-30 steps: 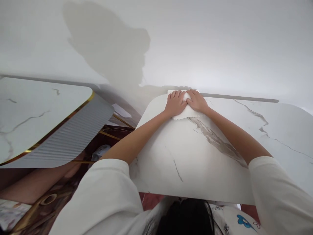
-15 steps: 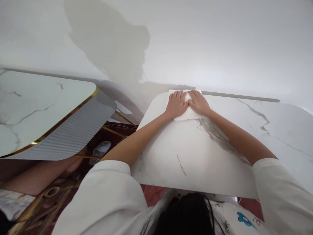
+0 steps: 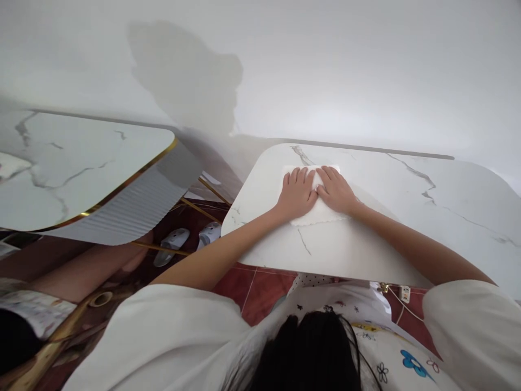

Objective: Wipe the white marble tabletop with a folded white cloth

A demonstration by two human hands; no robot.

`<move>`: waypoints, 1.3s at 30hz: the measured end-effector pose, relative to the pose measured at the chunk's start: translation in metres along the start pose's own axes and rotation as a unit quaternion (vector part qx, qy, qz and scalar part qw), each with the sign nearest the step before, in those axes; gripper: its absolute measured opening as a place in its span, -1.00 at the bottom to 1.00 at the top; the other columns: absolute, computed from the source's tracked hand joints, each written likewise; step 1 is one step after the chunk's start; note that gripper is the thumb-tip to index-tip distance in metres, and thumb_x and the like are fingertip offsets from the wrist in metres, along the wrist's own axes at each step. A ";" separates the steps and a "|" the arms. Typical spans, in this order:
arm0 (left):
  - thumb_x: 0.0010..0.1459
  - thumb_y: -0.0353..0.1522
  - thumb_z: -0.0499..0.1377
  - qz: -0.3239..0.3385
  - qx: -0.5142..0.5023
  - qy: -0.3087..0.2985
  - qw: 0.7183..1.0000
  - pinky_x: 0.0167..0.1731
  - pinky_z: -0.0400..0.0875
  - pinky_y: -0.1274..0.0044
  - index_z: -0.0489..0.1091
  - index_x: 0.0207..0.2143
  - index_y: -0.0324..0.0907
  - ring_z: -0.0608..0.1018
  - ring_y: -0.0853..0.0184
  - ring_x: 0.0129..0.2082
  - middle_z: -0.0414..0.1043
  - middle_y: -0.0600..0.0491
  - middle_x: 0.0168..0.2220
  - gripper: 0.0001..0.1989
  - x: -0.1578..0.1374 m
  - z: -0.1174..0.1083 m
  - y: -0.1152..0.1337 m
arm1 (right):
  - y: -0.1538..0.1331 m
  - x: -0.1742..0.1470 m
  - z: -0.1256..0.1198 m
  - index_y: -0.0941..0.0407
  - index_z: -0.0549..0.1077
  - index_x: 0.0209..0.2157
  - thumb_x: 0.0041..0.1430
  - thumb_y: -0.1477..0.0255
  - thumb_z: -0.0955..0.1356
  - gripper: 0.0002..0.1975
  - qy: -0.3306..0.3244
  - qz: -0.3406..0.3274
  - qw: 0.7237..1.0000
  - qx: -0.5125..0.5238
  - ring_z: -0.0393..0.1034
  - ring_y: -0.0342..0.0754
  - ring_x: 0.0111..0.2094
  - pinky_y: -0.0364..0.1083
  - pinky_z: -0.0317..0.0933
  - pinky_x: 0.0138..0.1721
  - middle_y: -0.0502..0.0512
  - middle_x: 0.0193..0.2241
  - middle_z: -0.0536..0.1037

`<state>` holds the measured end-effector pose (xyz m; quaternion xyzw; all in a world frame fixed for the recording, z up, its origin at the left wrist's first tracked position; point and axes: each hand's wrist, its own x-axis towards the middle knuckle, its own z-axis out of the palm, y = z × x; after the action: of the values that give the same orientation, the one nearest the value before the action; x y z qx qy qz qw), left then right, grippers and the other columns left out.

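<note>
A thin white wipe (image 3: 321, 214) with a wavy edge lies spread on a white marble-patterned tabletop (image 3: 394, 217). Both of my hands press down on it, side by side. My left hand (image 3: 298, 193) rests flat with its fingers stretched forward over the wipe. Flat on the wipe's right part lies my right hand (image 3: 336, 191), fingers also extended, its thumb close to the left thumb. The palms hide the middle of the wipe. Grey veins show on the tabletop around it.
A white wall (image 3: 325, 70) stands right behind the tabletop. To the left is another marble-patterned table (image 3: 101, 163) with a gold rim and ribbed side. Below are slippers (image 3: 173, 244), a wooden chair (image 3: 49, 347) and another person's leg (image 3: 85, 266).
Both hands and the wipe have slid from the tabletop's far edge back toward me. More of the tabletop's far part and the red floor now shows.
</note>
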<state>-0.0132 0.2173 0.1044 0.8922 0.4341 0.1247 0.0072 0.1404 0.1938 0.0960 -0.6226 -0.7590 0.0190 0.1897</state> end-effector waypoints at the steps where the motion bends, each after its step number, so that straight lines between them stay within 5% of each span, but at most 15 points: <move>1: 0.24 -0.31 -0.13 0.003 0.001 -0.001 1.000 0.22 -0.04 0.18 0.07 0.26 -0.32 0.09 -0.01 0.28 0.05 -0.20 0.29 -0.43 -0.010 -0.002 0.004 | -0.006 -0.011 -0.002 0.28 0.17 0.22 0.25 0.39 0.12 -0.46 -0.002 0.004 1.000 0.000 -0.03 0.14 0.28 0.11 -0.07 0.26 0.30 0.24 0.18; 9: 0.24 -0.31 -0.12 0.005 0.008 -0.001 1.000 0.22 -0.01 0.15 0.07 0.26 -0.29 0.11 -0.02 0.29 0.07 -0.19 0.29 -0.45 -0.088 -0.015 0.020 | -0.058 -0.075 -0.010 0.26 0.13 0.25 0.27 0.35 0.11 -0.45 -0.031 0.007 0.999 0.003 -0.08 0.18 0.30 0.17 -0.07 0.25 0.30 0.28 0.13; 16: 0.23 -0.30 -0.11 -0.020 0.010 0.002 1.000 0.21 0.00 0.18 0.09 0.25 -0.25 0.12 0.00 0.28 0.11 -0.16 0.28 -0.46 -0.106 -0.020 0.001 | -0.084 -0.068 -0.003 0.25 0.16 0.23 0.26 0.36 0.14 -0.47 -0.036 -0.010 0.999 0.011 -0.04 0.19 0.28 0.16 -0.05 0.24 0.31 0.26 0.16; 39: 0.23 -0.32 -0.15 0.006 0.001 0.030 1.000 0.14 0.05 0.26 0.12 0.23 -0.24 0.20 0.08 0.18 0.18 -0.13 0.21 -0.47 0.072 0.006 -0.099 | -0.010 0.117 0.041 0.25 0.25 0.13 0.21 0.46 0.12 -0.54 0.053 -0.007 0.999 -0.001 0.15 0.16 0.11 0.12 0.07 0.12 0.30 0.10 0.33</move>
<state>-0.0458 0.3355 0.1023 0.8908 0.4285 0.1514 -0.0072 0.1003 0.3113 0.0917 -0.6180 -0.7520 -0.0161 0.2288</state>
